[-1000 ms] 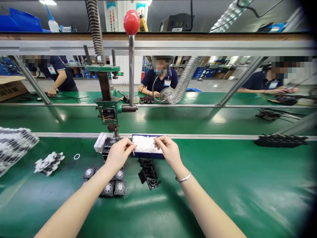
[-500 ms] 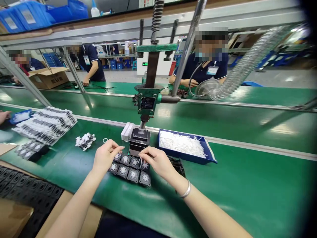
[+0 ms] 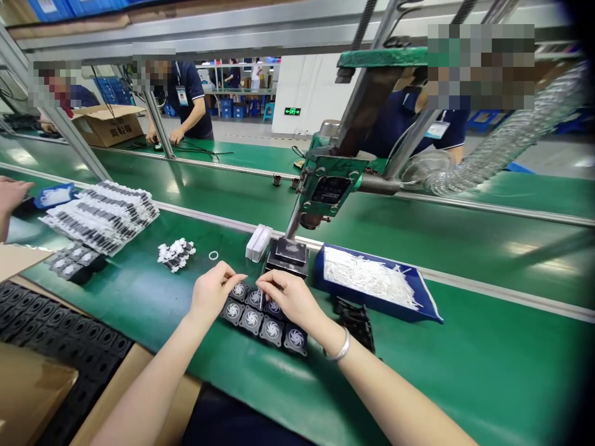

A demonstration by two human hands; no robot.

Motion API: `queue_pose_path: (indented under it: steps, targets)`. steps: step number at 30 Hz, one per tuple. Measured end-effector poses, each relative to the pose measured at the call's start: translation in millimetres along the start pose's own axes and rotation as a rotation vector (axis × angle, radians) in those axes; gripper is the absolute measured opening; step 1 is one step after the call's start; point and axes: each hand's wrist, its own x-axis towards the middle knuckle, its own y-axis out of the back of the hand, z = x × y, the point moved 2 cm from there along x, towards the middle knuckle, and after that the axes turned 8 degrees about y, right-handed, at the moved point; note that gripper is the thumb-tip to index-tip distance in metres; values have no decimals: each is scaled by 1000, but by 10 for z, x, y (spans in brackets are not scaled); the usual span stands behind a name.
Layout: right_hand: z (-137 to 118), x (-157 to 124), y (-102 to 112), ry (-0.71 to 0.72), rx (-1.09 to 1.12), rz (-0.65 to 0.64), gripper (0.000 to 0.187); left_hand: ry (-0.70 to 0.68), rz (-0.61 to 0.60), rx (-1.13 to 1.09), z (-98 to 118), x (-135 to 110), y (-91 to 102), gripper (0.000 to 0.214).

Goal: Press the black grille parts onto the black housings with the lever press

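My left hand (image 3: 214,288) and my right hand (image 3: 287,295) hover close together over a cluster of small black square fans (image 3: 260,317) with white rotors on the green belt. Both hands are pinched; each seems to hold a thin white pin, too small to be sure of. Just behind them stands a black block (image 3: 289,255) under the green hand press (image 3: 331,179). A blue tray of white plastic pins (image 3: 372,280) lies to the right of the block.
A white ring (image 3: 214,255), a small pile of white-and-black parts (image 3: 175,254) and a large stack of parts (image 3: 105,214) lie to the left. Black trays (image 3: 51,322) sit at the near left edge. Another person's hand (image 3: 9,195) shows at far left; co-workers sit across the line.
Both hands came away from the blue tray toward me and now sit over the black fans. The view has swung left and down, so the press appears higher and to the right.
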Motion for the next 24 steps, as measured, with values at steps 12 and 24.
queue_pose_path:
  steps: [12, 24]
  targets:
    - [17, 3, -32, -4, -136, -28, 12, -103, 23, 18, -63, -2, -46, 26]
    - [-64, 44, 10, 94, -255, -250, 14, -259, -96, 49, -18, -10, -23, 15]
